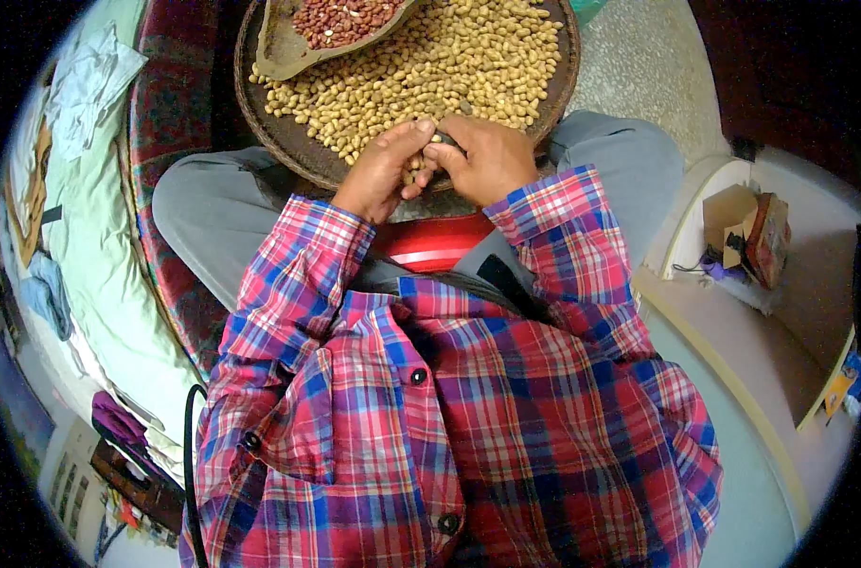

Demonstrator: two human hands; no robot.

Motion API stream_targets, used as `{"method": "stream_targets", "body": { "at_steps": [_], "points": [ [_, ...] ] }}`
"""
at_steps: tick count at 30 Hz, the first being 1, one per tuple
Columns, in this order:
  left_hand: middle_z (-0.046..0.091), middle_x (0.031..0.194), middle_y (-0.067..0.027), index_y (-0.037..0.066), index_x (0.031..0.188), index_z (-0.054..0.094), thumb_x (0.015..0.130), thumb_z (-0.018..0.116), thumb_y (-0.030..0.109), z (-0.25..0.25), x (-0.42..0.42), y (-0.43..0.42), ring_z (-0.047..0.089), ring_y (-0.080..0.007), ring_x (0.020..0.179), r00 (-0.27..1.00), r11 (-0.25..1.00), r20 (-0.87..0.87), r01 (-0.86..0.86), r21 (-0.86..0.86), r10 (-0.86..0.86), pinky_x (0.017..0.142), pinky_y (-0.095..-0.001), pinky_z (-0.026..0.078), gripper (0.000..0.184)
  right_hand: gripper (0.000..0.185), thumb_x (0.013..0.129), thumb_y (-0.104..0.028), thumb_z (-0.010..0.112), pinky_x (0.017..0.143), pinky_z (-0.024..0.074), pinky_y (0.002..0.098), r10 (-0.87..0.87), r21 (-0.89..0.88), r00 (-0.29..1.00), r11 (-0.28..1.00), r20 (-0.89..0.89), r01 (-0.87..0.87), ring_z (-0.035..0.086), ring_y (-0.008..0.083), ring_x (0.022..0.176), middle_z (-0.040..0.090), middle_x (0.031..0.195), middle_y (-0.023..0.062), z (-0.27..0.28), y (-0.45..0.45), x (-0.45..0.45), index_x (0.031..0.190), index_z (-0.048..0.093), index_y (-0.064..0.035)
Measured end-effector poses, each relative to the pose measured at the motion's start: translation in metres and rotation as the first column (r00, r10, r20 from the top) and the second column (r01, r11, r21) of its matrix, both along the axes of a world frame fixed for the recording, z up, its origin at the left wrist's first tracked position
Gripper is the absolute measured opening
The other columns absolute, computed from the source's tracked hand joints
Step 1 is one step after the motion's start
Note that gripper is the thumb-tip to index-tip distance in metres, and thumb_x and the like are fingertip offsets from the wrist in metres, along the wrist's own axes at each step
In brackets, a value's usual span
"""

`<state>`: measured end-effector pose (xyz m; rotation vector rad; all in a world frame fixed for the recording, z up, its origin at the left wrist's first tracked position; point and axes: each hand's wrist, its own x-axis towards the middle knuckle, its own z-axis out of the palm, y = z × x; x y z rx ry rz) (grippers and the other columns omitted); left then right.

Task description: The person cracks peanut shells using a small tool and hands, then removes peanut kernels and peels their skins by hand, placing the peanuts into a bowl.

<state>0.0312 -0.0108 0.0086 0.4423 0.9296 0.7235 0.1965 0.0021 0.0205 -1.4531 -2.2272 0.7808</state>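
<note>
My left hand (385,173) and my right hand (495,159) meet at the near edge of a round woven tray (328,174). Unshelled peanuts (449,66) cover most of it. My left fingers are curled around a few peanuts (414,168), with the thumb and forefinger pinched at the top. In my right hand a small dark object (445,140) shows between thumb and forefinger; its kind is partly hidden. The fingertips of both hands touch or nearly touch. A shallow bowl (277,52) of red shelled peanuts (345,21) rests at the tray's far left.
Crossed legs in grey trousers (203,222) flank the tray. A red object with white stripes (432,244) lies below my wrists. To the left is a bed with a pale green sheet (118,275); at right, a shelf unit (710,213) holds a box. Speckled floor (648,71) lies beyond.
</note>
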Motion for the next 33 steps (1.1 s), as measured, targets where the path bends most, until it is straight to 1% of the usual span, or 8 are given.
{"method": "stream_targets", "body": {
  "at_steps": [8,13,19,21,22,24,29,33],
  "points": [
    [0.056,0.07,-0.0027,0.005,0.09,0.055,0.094,0.052,0.027,-0.006,-0.009,0.004,0.05,-0.008,0.053,1.0,0.999,0.013,0.004,0.043,-0.004,0.038,-0.0189,0.033,0.022,0.025,0.085,-0.029,0.061,0.064,0.048,0.0399,-0.041,-0.028,0.994,0.999,-0.105,0.038,0.063,0.0316,0.077,0.063,0.084,0.0141,0.0,-0.004,-0.002,0.098,0.062,-0.0083],
    [0.054,0.07,-0.0032,0.008,0.09,0.052,0.091,0.05,0.023,-0.001,-0.01,0.016,0.051,-0.0117,0.055,0.954,0.965,0.146,-0.26,-0.029,0.261,0.037,-0.0195,0.033,0.015,0.033,0.085,-0.033,0.062,0.069,0.0495,0.0413,-0.248,-0.209,0.909,0.96,-0.335,0.185,0.064,0.0321,0.08,0.065,0.087,0.0161,-0.002,0.008,0.013,0.101,0.061,-0.0047],
    [0.054,0.071,-0.0014,0.01,0.086,0.056,0.092,0.055,0.038,-0.018,-0.005,0.041,0.049,-0.0113,0.055,0.986,0.996,-0.142,-0.089,-0.009,0.087,0.047,-0.0221,0.039,0.028,0.026,0.09,-0.029,0.06,0.05,0.0414,0.021,-0.646,-0.618,0.408,0.755,-0.645,0.218,0.052,0.0064,0.056,0.059,0.072,0.001,0.002,0.026,0.035,0.093,0.061,-0.0025],
    [0.057,0.072,-0.0008,0.008,0.091,0.06,0.091,0.057,0.035,-0.022,0.008,0.049,0.053,-0.0129,0.057,0.826,0.966,-0.563,0.152,0.208,-0.009,0.05,-0.0245,0.042,0.028,0.025,0.09,-0.029,0.06,0.045,0.0366,0.0204,-0.69,-0.649,0.343,0.721,-0.638,0.242,0.047,0.0047,0.052,0.056,0.068,-0.0003,0.003,0.026,0.033,0.09,0.06,-0.0043],
    [0.062,0.068,-0.0072,0.006,0.093,0.062,0.087,0.062,0.028,-0.042,0.014,0.055,0.059,-0.02,0.061,0.718,0.785,-0.654,0.254,0.565,0.239,0.054,-0.0321,0.047,0.023,0.025,0.09,-0.03,0.06,0.044,0.0367,0.0204,-0.698,-0.663,0.344,0.712,-0.628,0.234,0.048,0.0048,0.051,0.057,0.068,0.0,0.003,0.026,0.034,0.09,0.06,-0.0042],
    [0.063,0.073,-0.0108,0.009,0.096,0.062,0.086,0.062,0.027,-0.058,0.023,0.059,0.061,-0.0247,0.066,0.613,0.703,-0.727,0.367,0.61,0.31,0.058,-0.0356,0.048,0.021,0.026,0.09,-0.03,0.06,0.044,0.0368,0.0204,-0.707,-0.674,0.346,0.702,-0.618,0.23,0.048,0.0049,0.051,0.057,0.068,0.0002,0.003,0.026,0.035,0.089,0.059,-0.004],
    [0.065,0.077,-0.0145,0.014,0.093,0.059,0.084,0.058,0.022,-0.041,0.042,0.062,0.063,-0.0342,0.07,0.185,0.572,-0.899,0.716,0.4,0.398,0.061,-0.0444,0.049,0.012,0.027,0.091,-0.031,0.059,0.043,0.037,0.0203,-0.707,-0.689,0.34,0.698,-0.62,0.193,0.048,0.0049,0.05,0.057,0.069,0.0011,0.002,0.026,0.034,0.088,0.058,-0.0041],
    [0.064,0.08,-0.0184,0.013,0.103,0.058,0.086,0.057,0.024,-0.046,0.035,0.062,0.063,-0.0346,0.074,0.097,0.55,-0.935,0.786,0.283,0.342,0.061,-0.0451,0.049,0.02,0.028,0.09,-0.032,0.06,0.043,0.0372,0.0204,-0.708,-0.693,0.338,0.696,-0.62,0.188,0.048,0.0049,0.05,0.057,0.069,0.0013,0.001,0.026,0.034,0.088,0.058,-0.0042]
  ]
}}
